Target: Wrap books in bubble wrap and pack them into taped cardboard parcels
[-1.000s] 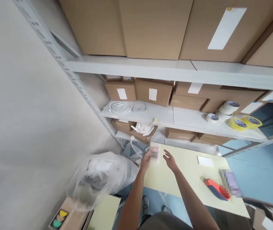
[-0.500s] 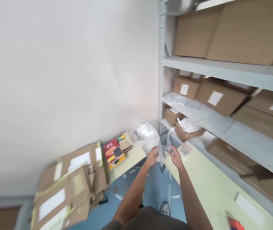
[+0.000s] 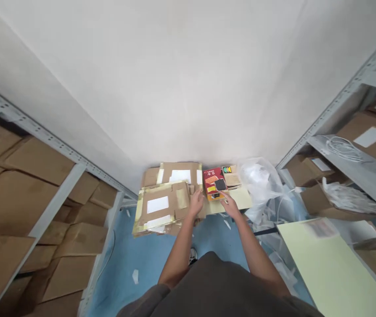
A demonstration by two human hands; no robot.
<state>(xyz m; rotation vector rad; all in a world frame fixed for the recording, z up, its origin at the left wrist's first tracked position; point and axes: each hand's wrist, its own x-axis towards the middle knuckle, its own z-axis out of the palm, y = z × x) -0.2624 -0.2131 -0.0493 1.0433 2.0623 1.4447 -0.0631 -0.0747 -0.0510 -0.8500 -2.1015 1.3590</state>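
Note:
My left hand (image 3: pixel 195 204) reaches out with fingers spread over the edge of a pile of flattened cardboard boxes (image 3: pixel 163 202) lying against the wall. My right hand (image 3: pixel 230 206) is stretched forward, fingers loosely apart, just below a red booklet (image 3: pixel 213 183) on a low pale yellow surface (image 3: pixel 237 200). Neither hand holds anything. A small tan box with coloured marks (image 3: pixel 230 177) lies right of the red booklet.
A clear plastic bag of white items (image 3: pixel 260 182) sits to the right. Metal shelves with cardboard boxes (image 3: pixel 26 193) stand on the left and more shelving (image 3: pixel 349 154) on the right. A pale yellow table (image 3: pixel 326 264) is at lower right. The floor (image 3: pixel 135 259) is blue.
The view has swung left from the right shelving to the end wall. Both hands left the plastic bag and now reach toward the cardboard pile and red booklet.

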